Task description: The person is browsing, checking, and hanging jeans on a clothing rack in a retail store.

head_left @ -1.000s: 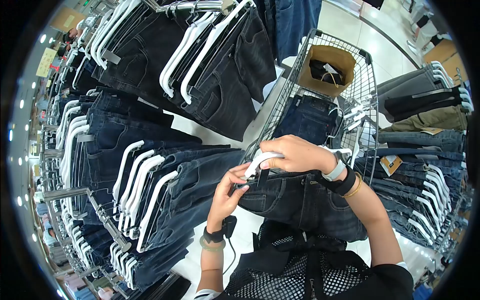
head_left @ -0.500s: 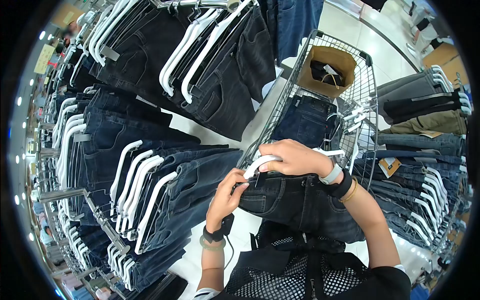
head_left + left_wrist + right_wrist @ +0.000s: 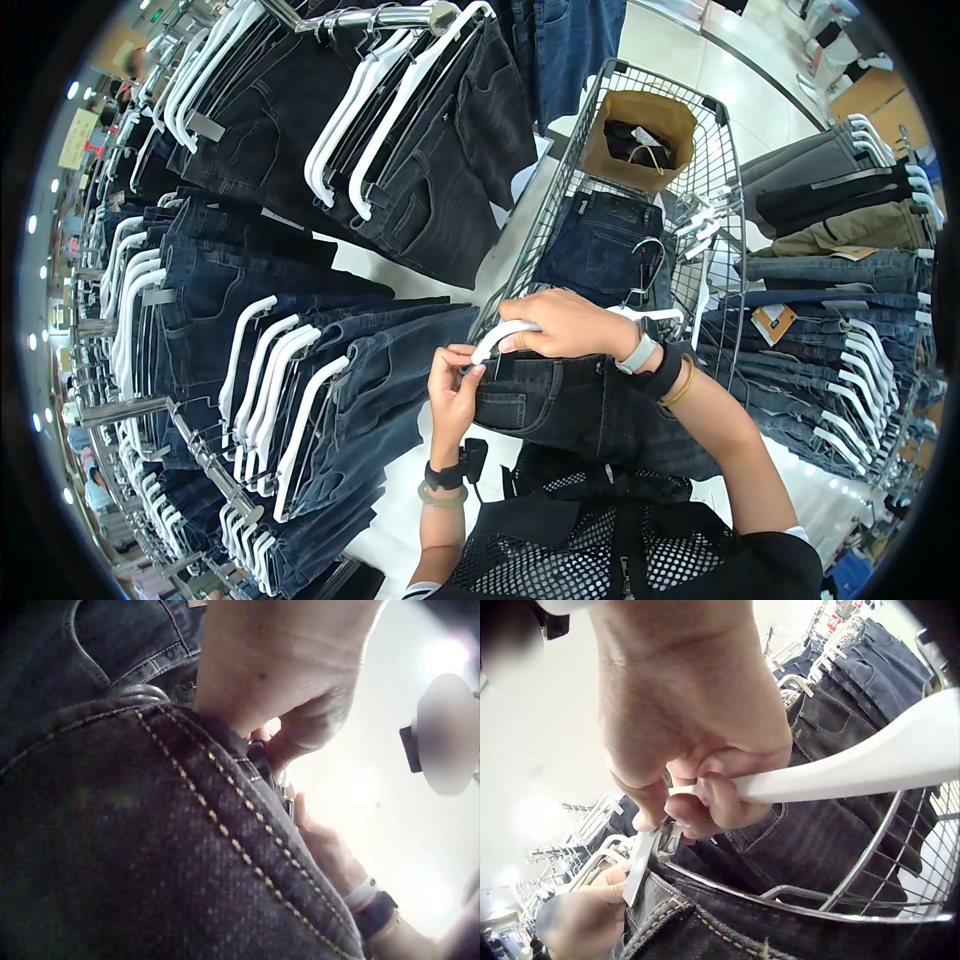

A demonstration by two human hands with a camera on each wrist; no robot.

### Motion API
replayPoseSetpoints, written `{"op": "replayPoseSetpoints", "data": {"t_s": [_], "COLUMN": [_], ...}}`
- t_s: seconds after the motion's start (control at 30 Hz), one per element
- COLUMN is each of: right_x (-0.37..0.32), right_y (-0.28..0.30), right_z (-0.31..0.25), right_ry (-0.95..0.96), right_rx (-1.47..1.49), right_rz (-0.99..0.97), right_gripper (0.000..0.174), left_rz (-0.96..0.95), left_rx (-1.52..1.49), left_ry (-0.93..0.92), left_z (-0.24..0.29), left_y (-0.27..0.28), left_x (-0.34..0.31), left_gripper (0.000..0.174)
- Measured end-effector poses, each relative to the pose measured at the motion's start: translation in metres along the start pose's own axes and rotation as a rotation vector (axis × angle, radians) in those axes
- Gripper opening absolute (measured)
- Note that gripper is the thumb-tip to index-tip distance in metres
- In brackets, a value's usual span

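Black jeans point(image 3: 575, 405) hang in front of the person's body, below a white hanger point(image 3: 500, 336). The right hand point(image 3: 565, 322) has its fingers curled round the hanger's arm; the right wrist view shows that hand point(image 3: 697, 720) gripping the white hanger point(image 3: 855, 765). At the hanger's left end, the left hand point(image 3: 453, 395) pinches the waistband corner by the clip between thumb and fingers. In the left wrist view, dark denim point(image 3: 150, 847) with yellow stitching fills the lower left, and the left hand point(image 3: 300, 712) partly hides its fingertips.
A wire cart point(image 3: 728, 160) beyond the hands holds a paper bag point(image 3: 640, 135), folded jeans point(image 3: 600, 250) and loose hangers. Racks of hanging jeans point(image 3: 380, 370) stand at the left, with a metal rail point(image 3: 130, 410). More jeans point(image 3: 790, 350) hang at the right.
Both hands, with the hanger and jeans, have shifted slightly left and down in the head view. The cart and racks have shifted a little too. Both grips remain.
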State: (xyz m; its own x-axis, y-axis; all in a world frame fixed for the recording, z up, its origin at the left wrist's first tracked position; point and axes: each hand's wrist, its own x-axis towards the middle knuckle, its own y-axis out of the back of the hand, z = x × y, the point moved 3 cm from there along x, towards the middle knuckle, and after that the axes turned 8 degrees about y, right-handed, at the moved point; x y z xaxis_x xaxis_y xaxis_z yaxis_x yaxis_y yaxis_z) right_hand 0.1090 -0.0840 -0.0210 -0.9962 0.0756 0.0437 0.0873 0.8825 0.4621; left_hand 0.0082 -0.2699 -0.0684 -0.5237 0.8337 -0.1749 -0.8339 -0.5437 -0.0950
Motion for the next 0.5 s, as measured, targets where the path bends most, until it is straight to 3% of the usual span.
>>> {"op": "replayPoseSetpoints", "data": {"t_s": [0.23, 0.5], "right_x": [-0.003, 0.001], "right_y": [0.001, 0.001], "right_z": [-0.011, -0.010], "right_ry": [-0.092, -0.051], "right_rx": [-0.053, -0.104], "right_rz": [-0.024, 0.057], "right_gripper": [0.033, 0.035], "left_rz": [0.065, 0.076], "left_rx": [-0.030, -0.090], "left_ry": [-0.005, -0.035], "left_z": [-0.004, 0.000], "left_y": [0.002, -0.002], "left_x": [0.001, 0.006], "left_gripper": [0.017, 0.018]}}
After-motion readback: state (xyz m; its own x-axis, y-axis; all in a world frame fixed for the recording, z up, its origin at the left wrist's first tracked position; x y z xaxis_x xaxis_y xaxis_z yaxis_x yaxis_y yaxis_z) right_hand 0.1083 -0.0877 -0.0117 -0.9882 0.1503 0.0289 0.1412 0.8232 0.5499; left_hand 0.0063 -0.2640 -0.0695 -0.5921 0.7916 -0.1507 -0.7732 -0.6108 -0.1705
